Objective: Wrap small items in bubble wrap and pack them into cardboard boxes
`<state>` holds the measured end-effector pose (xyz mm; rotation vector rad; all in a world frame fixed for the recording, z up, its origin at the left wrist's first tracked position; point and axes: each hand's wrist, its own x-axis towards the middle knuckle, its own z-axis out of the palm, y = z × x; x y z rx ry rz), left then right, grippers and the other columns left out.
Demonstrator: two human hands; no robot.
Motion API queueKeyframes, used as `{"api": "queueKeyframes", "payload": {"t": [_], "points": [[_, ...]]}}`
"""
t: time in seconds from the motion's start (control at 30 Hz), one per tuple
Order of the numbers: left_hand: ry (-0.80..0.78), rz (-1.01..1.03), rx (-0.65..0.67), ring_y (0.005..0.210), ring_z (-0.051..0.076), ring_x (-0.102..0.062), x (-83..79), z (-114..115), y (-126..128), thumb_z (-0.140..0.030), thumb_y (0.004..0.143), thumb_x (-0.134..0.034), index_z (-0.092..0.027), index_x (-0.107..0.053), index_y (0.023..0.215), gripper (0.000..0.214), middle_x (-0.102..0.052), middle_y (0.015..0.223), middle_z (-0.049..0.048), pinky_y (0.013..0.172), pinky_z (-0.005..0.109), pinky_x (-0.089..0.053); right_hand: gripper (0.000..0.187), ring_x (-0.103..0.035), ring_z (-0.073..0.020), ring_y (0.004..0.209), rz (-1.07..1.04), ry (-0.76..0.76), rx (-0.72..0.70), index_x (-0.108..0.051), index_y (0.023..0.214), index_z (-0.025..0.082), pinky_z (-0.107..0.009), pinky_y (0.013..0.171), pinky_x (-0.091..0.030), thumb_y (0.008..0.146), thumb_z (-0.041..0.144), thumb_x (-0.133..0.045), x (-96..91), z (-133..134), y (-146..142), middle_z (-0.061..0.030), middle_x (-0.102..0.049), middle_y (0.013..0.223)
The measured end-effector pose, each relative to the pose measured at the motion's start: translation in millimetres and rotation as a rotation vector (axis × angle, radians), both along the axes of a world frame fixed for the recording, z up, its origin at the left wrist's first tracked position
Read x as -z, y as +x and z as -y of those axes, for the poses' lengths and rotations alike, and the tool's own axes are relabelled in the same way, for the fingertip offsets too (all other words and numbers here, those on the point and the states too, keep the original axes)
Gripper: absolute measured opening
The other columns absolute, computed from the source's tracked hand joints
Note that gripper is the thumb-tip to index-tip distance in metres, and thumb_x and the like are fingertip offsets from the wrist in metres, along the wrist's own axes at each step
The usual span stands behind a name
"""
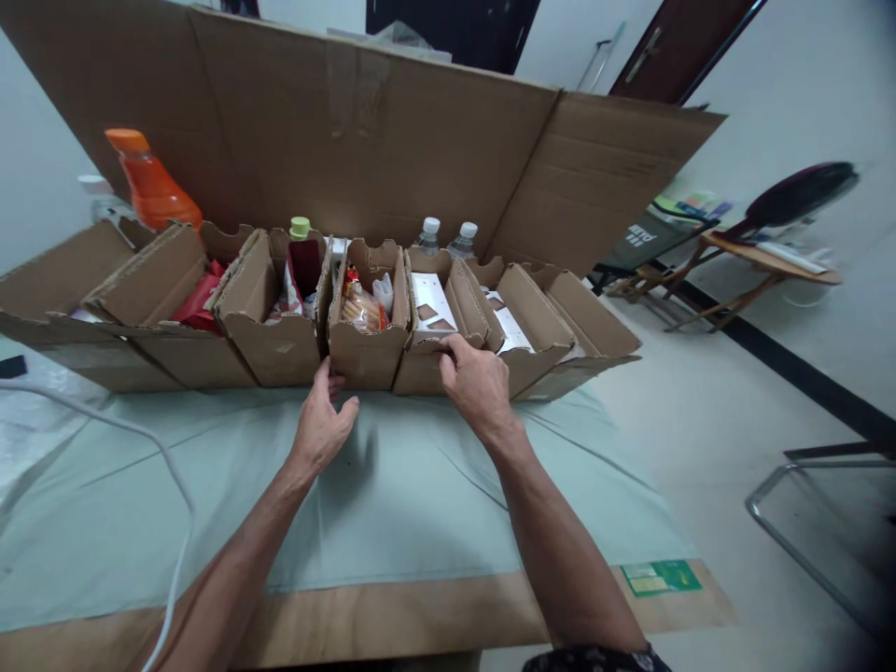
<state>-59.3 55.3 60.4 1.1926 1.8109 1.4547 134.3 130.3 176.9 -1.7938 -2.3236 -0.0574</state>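
A row of several open cardboard bins [364, 359] stands on a table covered with pale green cloth [392, 504]. My left hand [323, 420] rests at the front wall of the bin holding snack packets [362, 308], its fingers loosely apart and holding nothing. My right hand [476, 383] lies over the front edge of the neighbouring bin [420, 369], fingers curled onto the cardboard. That bin holds white cards [432, 301]. Left of the snack bin stands a dark red bottle with a green cap [302, 252]. Red packets [200, 299] fill a bin further left.
A tall cardboard sheet [364, 140] stands behind the bins. An orange spray bottle [148, 182] and two clear water bottles [448, 238] stand at the back. A white cable [168, 467] crosses the cloth on the left. Folding stands [756, 257] are on the floor at right.
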Motion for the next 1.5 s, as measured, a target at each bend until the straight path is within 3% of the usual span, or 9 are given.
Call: {"api": "queueKeyframes", "payload": {"t": [0.17, 0.3, 0.5, 0.7, 0.9, 1.07, 1.17, 1.33, 1.5], "points": [[-0.035, -0.073, 0.066, 0.121, 0.03, -0.064, -3.7, 29.1, -3.6, -0.028, 0.081, -0.063, -0.015, -0.037, 0.156, 0.081, -0.065, 0.134, 0.0183, 0.105, 0.049, -0.05, 0.044, -0.07, -0.0207, 0.07, -0.304, 0.124, -0.153, -0.062, 0.138, 0.021, -0.029, 0.07, -0.049, 0.095, 0.028, -0.058, -2.7, 11.3, 5.0, -0.0025, -0.077, 0.081], [-0.077, -0.114, 0.177, 0.116, 0.03, -0.067, -8.0, 80.1, -9.9, -0.035, 0.086, -0.061, -0.022, -0.052, 0.147, 0.062, -0.063, 0.139, 0.0164, 0.074, 0.036, -0.059, 0.035, -0.069, -0.0166, 0.069, -0.516, 0.072, -0.458, -0.068, 0.128, 0.021, -0.026, 0.071, -0.051, 0.097, 0.028, -0.055, -18.1, 35.2, -22.6, -0.0017, -0.077, 0.083], [-0.061, -0.125, 0.12, 0.103, 0.026, -0.072, -8.9, 137.8, -27.7, -0.034, 0.088, -0.059, -0.022, -0.068, 0.127, 0.042, -0.071, 0.124, 0.0132, 0.075, 0.035, -0.062, 0.067, -0.075, -0.0261, 0.088, -0.179, -0.133, -0.564, -0.029, 0.161, 0.018, -0.036, 0.081, -0.053, 0.098, 0.023, -0.051, -35.8, 36.0, -128.8, -0.0082, -0.08, 0.099], [-0.006, -0.096, 0.024, 0.098, 0.024, -0.074, -9.5, 167.0, -52.2, -0.038, 0.088, -0.061, -0.022, -0.073, 0.116, 0.034, -0.075, 0.113, 0.0103, 0.085, 0.038, -0.062, 0.034, -0.074, -0.0311, 0.101, 0.02, -0.135, -0.436, -0.062, 0.129, 0.018, -0.036, 0.08, -0.051, 0.099, 0.017, -0.043, -30.1, 21.1, -176.3, -0.0155, -0.078, 0.108], [-0.003, 0.011, -0.169, 0.098, 0.024, -0.072, -4.9, 190.7, -70.5, -0.047, 0.088, -0.063, -0.02, -0.072, 0.116, 0.04, -0.074, 0.114, 0.0114, 0.088, 0.039, -0.06, 0.023, -0.075, -0.0239, 0.085, -0.079, -0.144, -0.529, -0.066, 0.108, 0.021, -0.028, 0.071, -0.044, 0.098, 0.017, -0.046, -14.8, 80.6, -127.8, -0.0083, -0.08, 0.094], [-0.03, 0.095, -0.289, 0.115, 0.028, -0.068, -5.5, 203.6, -80.2, -0.05, 0.088, -0.066, -0.023, -0.056, 0.139, 0.059, -0.067, 0.133, 0.0127, 0.1, 0.045, -0.055, 0.016, -0.07, -0.015, 0.066, -0.376, -0.204, -0.762, -0.068, 0.092, 0.022, -0.024, 0.065, -0.046, 0.093, 0.017, -0.053, -7.9, 137.7, -37.6, -0.001, -0.075, 0.076], [0.022, 0.098, -0.275, 0.13, 0.029, -0.06, -7.7, 202.8, -78.1, -0.045, 0.087, -0.068, -0.026, -0.041, 0.152, 0.073, -0.054, 0.15, 0.0134, 0.107, 0.046, -0.052, 0.016, -0.074, -0.016, 0.074, -0.582, -0.142, -0.663, -0.07, 0.099, 0.025, -0.025, 0.069, -0.054, 0.093, 0.017, -0.057, -3.5, 144.4, 21.0, -0.0016, -0.078, 0.088], [-0.058, 0.12, -0.105, 0.121, 0.027, -0.065, -6.4, 197.7, -67.8, -0.038, 0.08, -0.069, -0.025, -0.046, 0.148, 0.073, -0.056, 0.148, 0.0124, 0.101, 0.041, -0.057, 0.064, -0.074, -0.0266, 0.111, -0.853, -0.107, -0.385, -0.04, 0.154, 0.034, -0.036, 0.077, -0.064, 0.094, 0.025, -0.062, 30.3, 155.0, 91.5, -0.0134, -0.065, 0.141], [-0.204, 0.02, -0.041, 0.098, 0.031, -0.074, -1.2, 195.9, -64.0, -0.042, 0.074, -0.067, -0.02, -0.066, 0.108, 0.041, -0.075, 0.107, 0.0107, 0.085, 0.045, -0.062, 0.089, -0.059, -0.0373, 0.134, -0.692, -0.332, -0.495, -0.04, 0.157, 0.024, -0.051, 0.104, -0.056, 0.079, 0.041, -0.08, 79.3, 183.7, 69.1, -0.0178, -0.056, 0.151]]}}
